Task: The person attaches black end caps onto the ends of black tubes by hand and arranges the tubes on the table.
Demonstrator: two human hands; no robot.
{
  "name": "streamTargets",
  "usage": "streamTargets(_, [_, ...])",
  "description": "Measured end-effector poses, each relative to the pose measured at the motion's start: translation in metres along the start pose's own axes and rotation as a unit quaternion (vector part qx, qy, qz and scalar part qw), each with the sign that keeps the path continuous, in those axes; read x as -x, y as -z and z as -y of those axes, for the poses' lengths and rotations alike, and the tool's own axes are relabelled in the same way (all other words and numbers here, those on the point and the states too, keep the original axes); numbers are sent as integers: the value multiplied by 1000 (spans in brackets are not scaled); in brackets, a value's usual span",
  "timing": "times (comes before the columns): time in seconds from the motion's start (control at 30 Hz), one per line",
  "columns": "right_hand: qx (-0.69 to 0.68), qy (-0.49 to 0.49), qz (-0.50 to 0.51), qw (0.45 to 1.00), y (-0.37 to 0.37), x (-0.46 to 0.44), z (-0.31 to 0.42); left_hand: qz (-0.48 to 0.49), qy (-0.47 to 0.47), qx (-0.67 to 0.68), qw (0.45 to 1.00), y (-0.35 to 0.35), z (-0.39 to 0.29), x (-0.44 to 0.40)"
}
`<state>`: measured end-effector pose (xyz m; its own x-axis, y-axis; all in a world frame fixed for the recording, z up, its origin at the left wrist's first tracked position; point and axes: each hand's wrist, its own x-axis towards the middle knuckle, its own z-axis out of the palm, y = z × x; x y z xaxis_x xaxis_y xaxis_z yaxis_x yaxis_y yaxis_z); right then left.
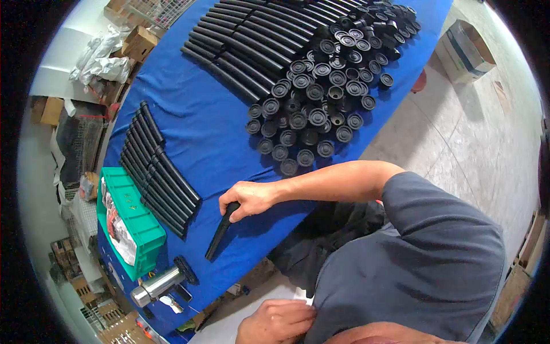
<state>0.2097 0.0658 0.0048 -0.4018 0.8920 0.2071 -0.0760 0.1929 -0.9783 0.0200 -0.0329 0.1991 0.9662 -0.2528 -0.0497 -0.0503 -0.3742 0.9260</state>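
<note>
My right hand (246,200) is closed round the upper end of a short black tube (217,238), which slants down over the blue cloth. Against the grey shirt, low in the view, my left hand (278,321) is closed with curled fingers; anything inside it is hidden. Several joined black tubes (154,172) lie side by side left of my right hand. Farther back are rows of longer black tubes (246,43) and a heap of round black caps (318,92) with ringed faces.
A green crate (134,215) holding plastic-wrapped items stands at the table's left edge. Beside it lie a shiny metal cylinder (157,286) with a black end and a small silvery piece (171,304). An open cardboard box (465,51) is on the floor at the upper right.
</note>
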Motion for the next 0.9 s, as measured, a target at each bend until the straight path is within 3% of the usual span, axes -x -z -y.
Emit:
streamTargets(0.03, [-11, 2, 5, 1000, 2, -1, 1, -49, -22, -15, 998, 0, -2, -9])
streamTargets(0.1, [33, 106, -33, 993, -1, -6, -12, -162, 31, -16, 986, -34, 9, -4])
streamTargets(0.13, [13, 43, -8, 999, 4, -3, 1, -178, -18, 67, 982, -21, 6, -21])
streamTargets(0.17, [-12, -26, 12, 1000, 6, 0, 12, -152, -17, 67, 986, -17, 8, -22])
streamTargets(0.27, [-22, -35, 11, 999, 3, -1, 6, -87, -16, 58, 994, -18, 20, -3])
streamTargets(0.37, [13, 4, -3, 1000, 3, 0, 4, 29, 107, 108, 988, 0, 4, 15])
streamTargets(0.4, [9, -37, 28, 999, 7, 0, 11, 23, 92, 106, 990, 0, 0, 13])
streamTargets(0.5, [14, -13, 16, 1000, 4, -2, 5, 72, 70, 32, 994, -15, 5, 11])
streamTargets(0.63, [-11, -78, 34, 996, 6, 0, 11, -170, -76, -6, 982, -14, 3, -19])
streamTargets(0.67, [-10, -70, 29, 997, 6, 0, 11, -187, -87, 32, 978, -16, 7, -28])
streamTargets(0.77, [14, -35, 19, 999, 6, 0, 9, -115, -39, 82, 989, -22, 21, -22])
streamTargets(0.8, [11, -36, 19, 999, 5, 0, 9, -53, 3, 39, 998, -20, 20, -10])
streamTargets(0.9, [8, -32, 12, 999, 6, -1, 9, -28, 58, 65, 996, -18, 13, 18])
